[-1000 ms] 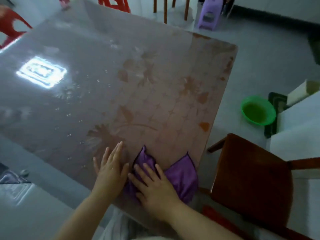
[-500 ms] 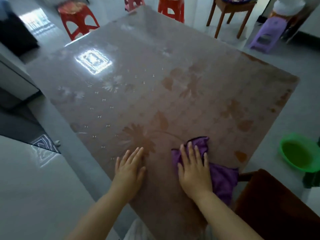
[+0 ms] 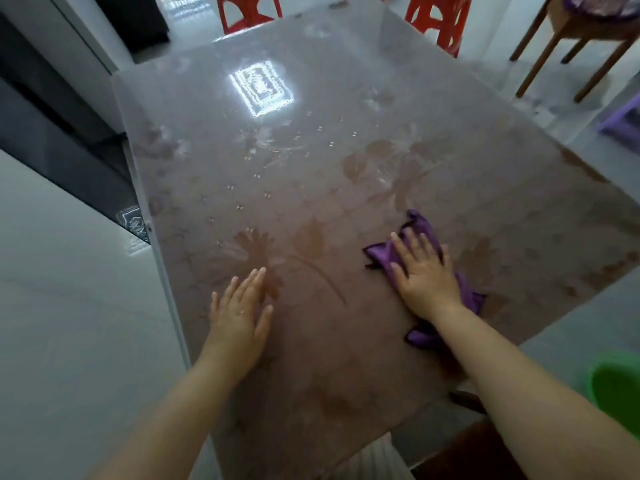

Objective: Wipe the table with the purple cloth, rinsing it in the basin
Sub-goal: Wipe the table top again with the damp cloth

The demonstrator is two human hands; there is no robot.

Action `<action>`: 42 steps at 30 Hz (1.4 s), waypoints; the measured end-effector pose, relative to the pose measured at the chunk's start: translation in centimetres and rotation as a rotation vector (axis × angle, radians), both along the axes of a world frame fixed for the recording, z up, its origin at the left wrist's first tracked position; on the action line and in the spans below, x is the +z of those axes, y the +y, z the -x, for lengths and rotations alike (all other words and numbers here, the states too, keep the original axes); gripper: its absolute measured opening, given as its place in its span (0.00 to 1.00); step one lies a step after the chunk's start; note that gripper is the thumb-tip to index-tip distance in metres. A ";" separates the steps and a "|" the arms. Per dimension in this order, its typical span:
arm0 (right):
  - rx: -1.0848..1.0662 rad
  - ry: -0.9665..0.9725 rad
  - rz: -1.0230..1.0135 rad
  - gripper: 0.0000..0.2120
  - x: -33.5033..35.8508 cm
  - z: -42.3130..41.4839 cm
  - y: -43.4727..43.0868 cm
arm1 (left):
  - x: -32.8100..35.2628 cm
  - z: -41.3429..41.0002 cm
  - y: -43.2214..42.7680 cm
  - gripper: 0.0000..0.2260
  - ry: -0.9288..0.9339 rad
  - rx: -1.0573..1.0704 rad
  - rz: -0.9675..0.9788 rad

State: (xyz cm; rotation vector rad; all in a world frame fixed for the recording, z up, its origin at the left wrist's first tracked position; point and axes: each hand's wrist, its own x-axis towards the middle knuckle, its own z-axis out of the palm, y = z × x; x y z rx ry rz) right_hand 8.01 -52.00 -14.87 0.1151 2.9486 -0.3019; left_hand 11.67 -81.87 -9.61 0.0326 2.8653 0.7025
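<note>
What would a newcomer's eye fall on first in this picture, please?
Probably the purple cloth, pressed flat under the right hand on the near right part of the table. Next, the bright window glare on the far tabletop, and the left hand resting bare beside it.

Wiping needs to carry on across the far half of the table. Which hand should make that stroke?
Right. The right hand already lies flat on the purple cloth, fingers pointing away. The left hand rests bare on the table, apart from the cloth, likely bracing.
</note>
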 end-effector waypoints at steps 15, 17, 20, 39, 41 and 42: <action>0.773 -0.143 0.253 0.25 1.3 -13.4 -18.9 | -0.1 -4.1 -2.2 0.25 0.044 0.060 -0.002; 0.787 -0.125 0.245 0.24 1.8 -12.6 -16.8 | -0.2 -4.4 -1.1 0.25 0.014 0.028 -0.028; 0.677 -0.114 0.182 0.24 1.2 -11.1 -12.5 | -0.1 -4.0 0.7 0.25 -0.004 0.006 -0.050; 0.030 -0.070 -0.070 0.31 0.9 7.4 34.4 | -0.6 5.9 25.2 0.25 -0.009 0.241 -0.047; -0.102 -0.079 -0.081 0.28 0.6 10.0 33.8 | -0.3 5.7 26.6 0.25 -0.008 0.252 -0.050; -0.151 -0.076 -0.082 0.27 0.4 11.4 32.7 | -0.1 5.6 27.0 0.26 -0.013 0.265 -0.057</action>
